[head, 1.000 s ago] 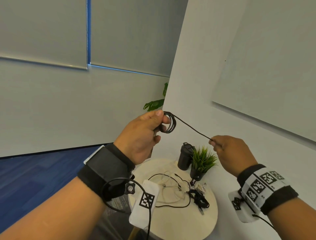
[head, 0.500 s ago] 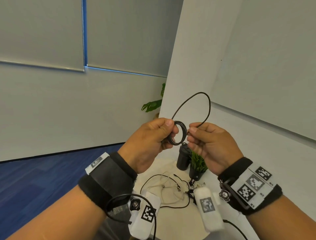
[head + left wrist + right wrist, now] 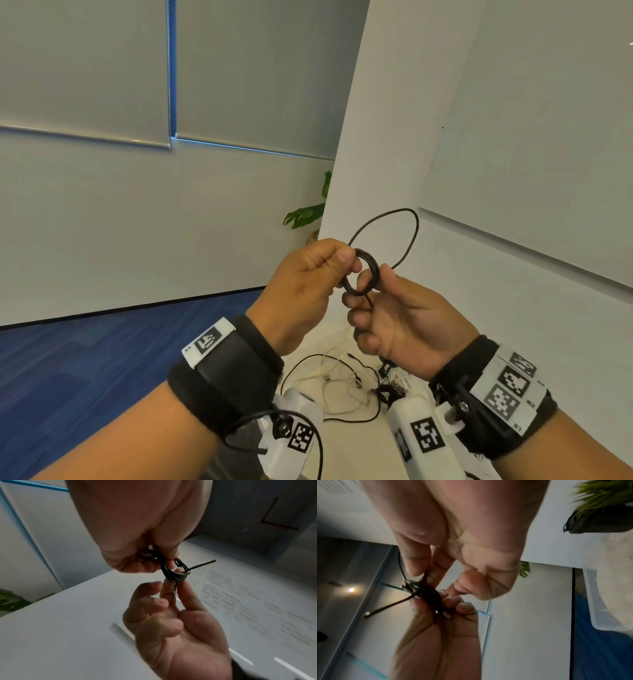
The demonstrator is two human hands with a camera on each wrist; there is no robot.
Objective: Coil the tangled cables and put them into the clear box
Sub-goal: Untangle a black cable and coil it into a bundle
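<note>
The black cable (image 3: pixel 364 274) is wound into a small tight coil that I hold up in the air in front of me, above the round table (image 3: pixel 346 445). One loose loop (image 3: pixel 404 236) of it arcs up and over from the coil toward the wall. My left hand (image 3: pixel 301 287) pinches the coil's left side between thumb and curled fingers. My right hand (image 3: pixel 404 322) meets it from the other side, thumb and forefinger clasping the cable at the coil, the other fingers curled in. Below my wrists, more cables (image 3: pixel 339 380), white and black, lie tangled on the tabletop. A corner of the clear box (image 3: pixel 604 615) shows in the right wrist view, beside the table.
</note>
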